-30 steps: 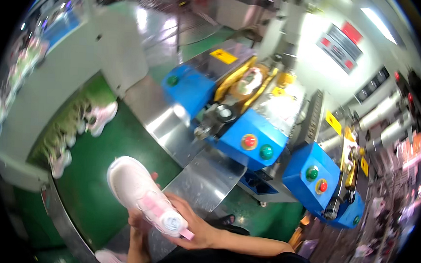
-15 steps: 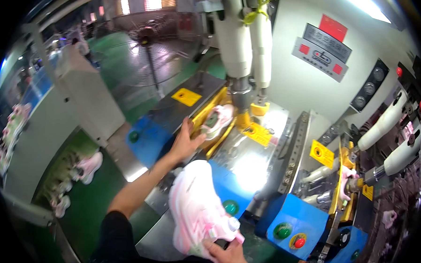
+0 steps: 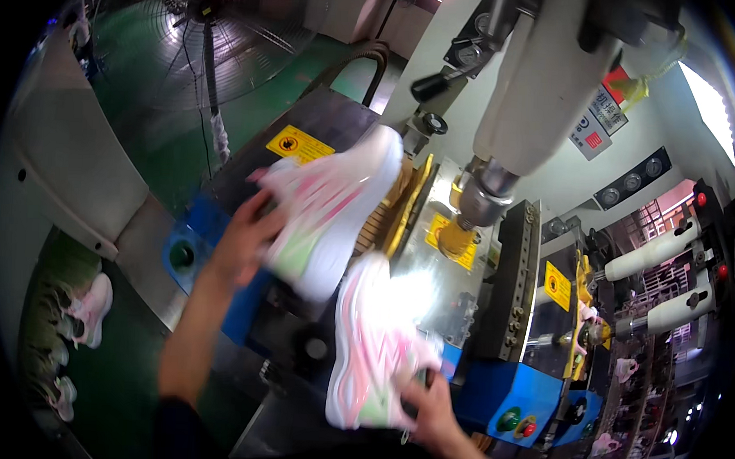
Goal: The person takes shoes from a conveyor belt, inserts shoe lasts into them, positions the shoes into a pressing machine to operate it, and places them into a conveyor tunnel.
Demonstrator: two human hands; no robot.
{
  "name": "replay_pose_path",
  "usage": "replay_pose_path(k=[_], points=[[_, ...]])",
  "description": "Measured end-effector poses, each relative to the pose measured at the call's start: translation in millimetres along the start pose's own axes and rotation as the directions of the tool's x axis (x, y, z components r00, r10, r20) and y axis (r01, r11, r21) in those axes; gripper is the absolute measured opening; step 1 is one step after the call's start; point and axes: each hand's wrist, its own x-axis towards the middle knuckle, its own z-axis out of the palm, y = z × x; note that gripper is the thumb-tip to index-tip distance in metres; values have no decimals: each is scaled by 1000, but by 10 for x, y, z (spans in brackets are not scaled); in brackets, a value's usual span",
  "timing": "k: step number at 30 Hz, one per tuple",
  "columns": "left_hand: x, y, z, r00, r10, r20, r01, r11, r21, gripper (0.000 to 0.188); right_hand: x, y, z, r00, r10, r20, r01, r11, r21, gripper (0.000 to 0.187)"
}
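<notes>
My left hand (image 3: 248, 241) is closed on the heel end of a pink and white sneaker (image 3: 336, 203). That shoe is raised in front of the press's dark top plate, its white sole turned to the right. Lower down, my right hand (image 3: 429, 404) grips a second pink and white sneaker (image 3: 370, 353) at its ankle opening, toe pointing up and away. Behind the raised shoe lies the press bay, with a yellow side pad (image 3: 413, 207). Above it hangs a white press arm (image 3: 525, 89) with a metal joint and a yellow tip.
A second press station with blue housing (image 3: 504, 399), a green button and a red button stands at the right. More sneakers (image 3: 92, 308) sit on a green shelf at the lower left. A large floor fan (image 3: 208, 26) stands at the far left.
My left hand has lifted the sneaker out of the press bay. The sneaker in my right hand has shifted slightly right. My view has turned and moved closer to the press.
</notes>
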Motion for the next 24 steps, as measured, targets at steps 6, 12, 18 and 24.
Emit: replay_pose_path(k=[6,12,18,24], points=[[-2529,-731,-1712,830,343,-439,-320,939,128,63,2109,-1154,272,953,-211,219,262,935,-240,34],[-3998,-869,-1235,690,269,-672,416,613,672,49,2997,-509,936,542,-804,-243,377,491,-785,59],[-3562,-1643,-116,473,-24,-881,794,445,414,41,2792,-849,814,623,-730,-280,267,535,-801,59],[-3484,-2488,-590,625,144,-767,390,793,467,97,1974,-874,1096,902,-416,118,337,505,-795,68]])
